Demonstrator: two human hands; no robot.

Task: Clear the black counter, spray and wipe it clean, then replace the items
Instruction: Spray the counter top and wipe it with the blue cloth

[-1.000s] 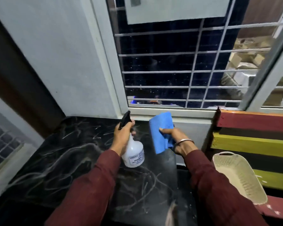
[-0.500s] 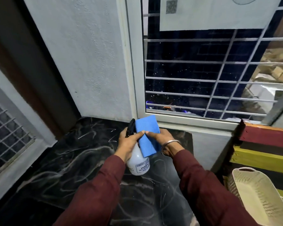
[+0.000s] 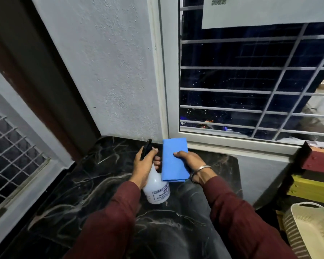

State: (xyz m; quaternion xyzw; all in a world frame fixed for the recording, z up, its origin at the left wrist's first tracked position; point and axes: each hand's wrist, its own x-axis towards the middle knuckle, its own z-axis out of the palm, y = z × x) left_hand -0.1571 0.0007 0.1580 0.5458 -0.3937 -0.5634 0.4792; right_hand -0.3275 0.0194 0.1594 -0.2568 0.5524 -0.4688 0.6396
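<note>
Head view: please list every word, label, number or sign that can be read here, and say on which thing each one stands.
"KISSAN AGRO" on the label of the spray bottle, held by the left hand; the end of the line is cut off.
"(IND" on the second label line, partly hidden.
Lower label lines: too small and blurred to read.
QR code on the white paper on the window: a sign, no readable words.
Blue cloth in the right hand: no text.

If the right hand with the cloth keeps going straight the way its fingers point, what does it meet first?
Probably the spray bottle held in the left hand. The right hand points leftward across the blue cloth toward it; the cloth's edge already looks close to the bottle, though depth is unclear.
</note>
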